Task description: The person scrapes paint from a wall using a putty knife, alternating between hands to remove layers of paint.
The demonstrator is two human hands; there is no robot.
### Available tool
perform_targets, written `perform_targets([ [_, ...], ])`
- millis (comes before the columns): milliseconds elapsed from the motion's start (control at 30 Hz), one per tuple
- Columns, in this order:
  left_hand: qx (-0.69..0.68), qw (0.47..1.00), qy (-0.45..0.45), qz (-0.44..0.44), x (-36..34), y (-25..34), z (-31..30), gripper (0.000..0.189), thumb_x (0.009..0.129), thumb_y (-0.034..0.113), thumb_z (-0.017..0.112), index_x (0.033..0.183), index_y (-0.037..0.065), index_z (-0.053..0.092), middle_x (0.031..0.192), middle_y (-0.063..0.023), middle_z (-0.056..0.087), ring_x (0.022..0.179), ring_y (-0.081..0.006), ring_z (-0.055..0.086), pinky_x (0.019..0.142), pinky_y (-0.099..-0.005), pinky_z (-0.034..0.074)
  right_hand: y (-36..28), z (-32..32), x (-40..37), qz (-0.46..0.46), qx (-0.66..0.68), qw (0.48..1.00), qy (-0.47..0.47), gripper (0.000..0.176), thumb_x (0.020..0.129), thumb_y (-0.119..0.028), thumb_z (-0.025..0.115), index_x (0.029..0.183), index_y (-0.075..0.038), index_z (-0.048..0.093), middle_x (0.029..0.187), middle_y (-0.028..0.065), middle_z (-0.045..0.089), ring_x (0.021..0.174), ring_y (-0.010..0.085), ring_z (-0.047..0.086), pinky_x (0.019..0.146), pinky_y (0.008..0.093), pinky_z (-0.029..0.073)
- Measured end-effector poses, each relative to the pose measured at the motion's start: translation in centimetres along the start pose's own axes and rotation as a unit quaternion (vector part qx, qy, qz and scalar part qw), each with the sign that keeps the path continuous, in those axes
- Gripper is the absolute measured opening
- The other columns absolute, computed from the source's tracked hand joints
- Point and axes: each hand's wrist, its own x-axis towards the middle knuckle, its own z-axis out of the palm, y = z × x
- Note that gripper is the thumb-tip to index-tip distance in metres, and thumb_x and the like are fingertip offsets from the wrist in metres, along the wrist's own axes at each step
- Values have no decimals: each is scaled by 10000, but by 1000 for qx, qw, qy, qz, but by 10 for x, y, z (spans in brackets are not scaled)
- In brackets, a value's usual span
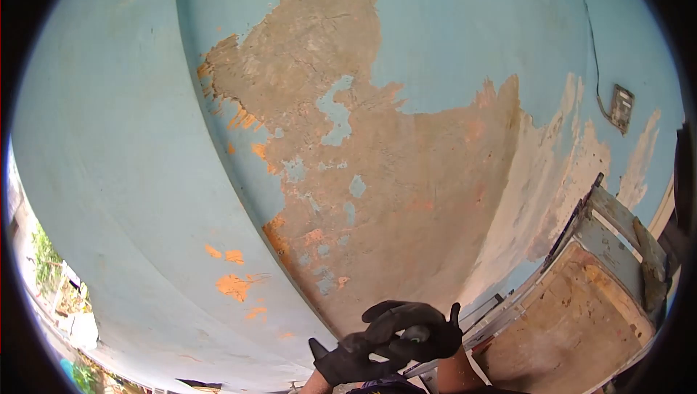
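Both of my hands wear black gloves and meet at the bottom centre of the head view. My left hand (348,359) has its thumb stretched out to the left, and its fingers reach over to the other hand. My right hand (420,329) has its thumb pointing up, with its fingers bent across those of the left. The fingers of the two hands touch and overlap, and small gaps show between them. I see no tool or other object in either hand. Beyond them rises a light blue wall (465,38) with a large bare patch of brown plaster (428,169).
A worn chair (566,321) with a stained brown seat stands at the lower right. A switch box (621,107) with a hanging cable is on the wall at right. A wall edge (218,140) juts out at left. Plants (45,255) show outside, far left.
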Motion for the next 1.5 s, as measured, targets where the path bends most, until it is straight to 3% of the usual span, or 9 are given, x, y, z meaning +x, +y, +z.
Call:
perform_targets([
  [433, 251, 958, 89, 104, 25, 21, 24, 431, 915, 317, 651, 1318, 174, 604, 1242, -33, 684, 1112, -207, 670, 936, -435, 503, -39, -23, -13, 143, -58, 984, -83, 437, 818, -236, 741, 1171, 9, 664, 1279, 208, 642, 1221, 312, 602, 1098, 412, 412],
  [467, 424, 892, 70, 141, 20, 12, 28, 386, 938, 328, 619, 1300, 194, 619, 1198, -24, 705, 1069, -200, 688, 912, -422, 510, -40, -27, -16, 177, -110, 978, -8, 457, 827, -226, 738, 1203, 15, 644, 1283, 207, 639, 1208, 312, 607, 1077, 403, 432],
  [533, 12, 995, -69, -77, 53, 29, 6, 341, 946, 320, 616, 1259, 186, 633, 1145, -58, 716, 1027, -225, 700, 900, -384, 517, -22, -38, -34, 120, -85, 977, 154, 419, 892, -187, 680, 1235, 39, 601, 1266, 203, 645, 1125, 307, 635, 993, 406, 497],
  [600, 7, 995, -28, -90, 70, 67, -24, 238, 928, 249, 651, 1128, 120, 661, 1035, -80, 717, 974, -222, 696, 891, -357, 518, -7, -42, -41, 118, -46, 931, 342, 314, 937, -179, 618, 1158, 44, 602, 1168, 184, 673, 1033, 289, 656, 888, 402, 548],
  [800, 1, 972, 187, 140, 92, 100, -84, 167, 861, 116, 648, 951, -24, 664, 889, -144, 672, 876, -287, 673, 824, -402, 544, -5, -53, -45, 31, 34, 861, 506, 138, 931, -62, 611, 1044, 16, 595, 973, 141, 675, 861, 234, 662, 743, 346, 579],
  [833, 61, 962, 226, 139, 96, 112, -88, 169, 862, 150, 671, 905, -12, 652, 880, -119, 671, 824, -255, 668, 801, -367, 548, -2, -49, -40, 29, -157, 853, 496, 158, 985, -108, 483, 1012, -20, 611, 956, 109, 690, 775, 125, 620, 550, 183, 409],
  [1200, 419, 838, 249, 245, 143, 137, -114, 244, 762, 208, 849, 757, 99, 631, 670, -80, 616, 625, -260, 646, 661, -371, 542, -9, -56, -48, 32, -248, 862, 441, 203, 867, 71, 599, 1055, -4, 581, 965, 80, 628, 889, 178, 618, 803, 302, 540],
  [1433, 606, 723, 168, 287, 166, 160, -140, 337, 909, 442, 660, 831, 117, 613, 694, -43, 568, 671, -231, 593, 796, -353, 516, -11, -49, -33, 26, -305, 844, 441, 147, 818, 89, 591, 929, 7, 643, 864, 91, 617, 794, 201, 612, 723, 315, 533],
  [1500, 417, 830, 135, 346, 189, 146, -155, 313, 904, 432, 664, 878, 122, 622, 747, -38, 597, 700, -225, 606, 805, -355, 517, -8, -55, -38, 23, -393, 823, 409, 154, 786, 94, 607, 904, 4, 648, 852, 96, 612, 785, 210, 611, 710, 323, 527],
])
